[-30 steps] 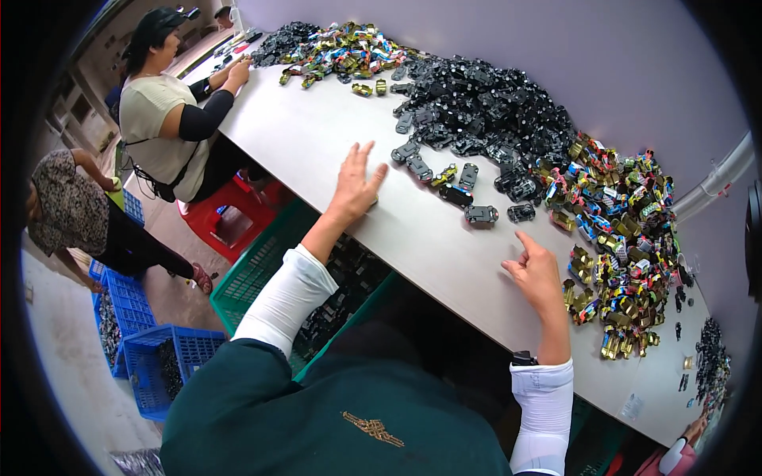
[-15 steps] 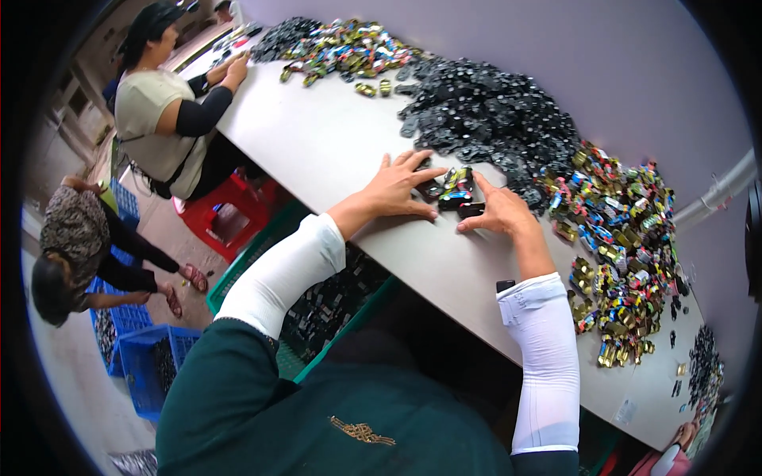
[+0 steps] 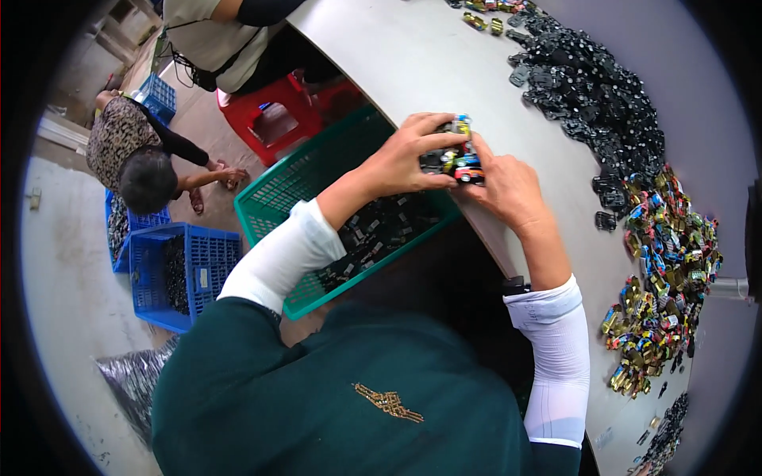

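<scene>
Both my hands cup a small handful of toy cars point(image 3: 454, 155), black and coloured, at the near edge of the white table point(image 3: 429, 63). My left hand point(image 3: 405, 159) grips them from the left side, my right hand point(image 3: 504, 186) from the right. The handful hangs over the table's edge, just above a green plastic basket point(image 3: 274, 202) that holds several dark small parts. Both forearms wear white sleeves.
A heap of black parts point(image 3: 591, 87) and a heap of coloured toy cars point(image 3: 667, 270) lie along the table's far side. A red stool point(image 3: 274, 111) and blue crates point(image 3: 178, 270) stand on the floor to the left. One person crouches by the crates; another sits at the table's far end.
My hands closed together on a few toy cars on the table, then drew them back to the near edge, over the green basket.
</scene>
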`<state>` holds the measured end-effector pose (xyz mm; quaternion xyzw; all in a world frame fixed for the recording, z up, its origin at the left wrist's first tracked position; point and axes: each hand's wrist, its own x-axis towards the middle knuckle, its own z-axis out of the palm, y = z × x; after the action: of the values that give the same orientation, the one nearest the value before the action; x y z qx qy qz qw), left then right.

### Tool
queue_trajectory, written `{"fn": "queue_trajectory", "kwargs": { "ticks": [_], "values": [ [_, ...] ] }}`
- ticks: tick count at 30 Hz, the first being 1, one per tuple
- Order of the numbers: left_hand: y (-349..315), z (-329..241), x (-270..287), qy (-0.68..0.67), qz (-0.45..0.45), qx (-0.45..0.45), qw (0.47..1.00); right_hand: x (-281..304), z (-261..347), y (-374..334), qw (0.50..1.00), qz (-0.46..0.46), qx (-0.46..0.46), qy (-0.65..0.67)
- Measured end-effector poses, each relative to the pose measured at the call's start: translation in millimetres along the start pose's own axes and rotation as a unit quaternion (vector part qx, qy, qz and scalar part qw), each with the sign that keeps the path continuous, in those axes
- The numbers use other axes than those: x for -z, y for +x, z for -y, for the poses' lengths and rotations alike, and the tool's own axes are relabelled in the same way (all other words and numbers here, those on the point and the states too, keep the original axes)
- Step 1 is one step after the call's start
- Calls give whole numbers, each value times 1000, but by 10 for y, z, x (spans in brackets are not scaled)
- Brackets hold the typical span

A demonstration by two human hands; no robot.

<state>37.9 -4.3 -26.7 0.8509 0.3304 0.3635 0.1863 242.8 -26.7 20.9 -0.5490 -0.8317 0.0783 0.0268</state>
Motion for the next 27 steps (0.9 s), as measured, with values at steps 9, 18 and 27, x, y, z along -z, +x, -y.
{"fn": "queue_trajectory", "kwargs": {
  "ticks": [9, 18, 27],
  "values": [
    [-1093, 158, 459, 98, -163, 199, 961, -305, 875, 229, 986, -49, 121, 108],
    [583, -453, -25, -62, -116, 50, 990, 217, -458, -566, 914, -152, -112, 359],
    [1771, -1186, -1641, -79, 105, -117, 984, 290, -2195, -1811, 860, -313, -402, 27]
  ]
}}
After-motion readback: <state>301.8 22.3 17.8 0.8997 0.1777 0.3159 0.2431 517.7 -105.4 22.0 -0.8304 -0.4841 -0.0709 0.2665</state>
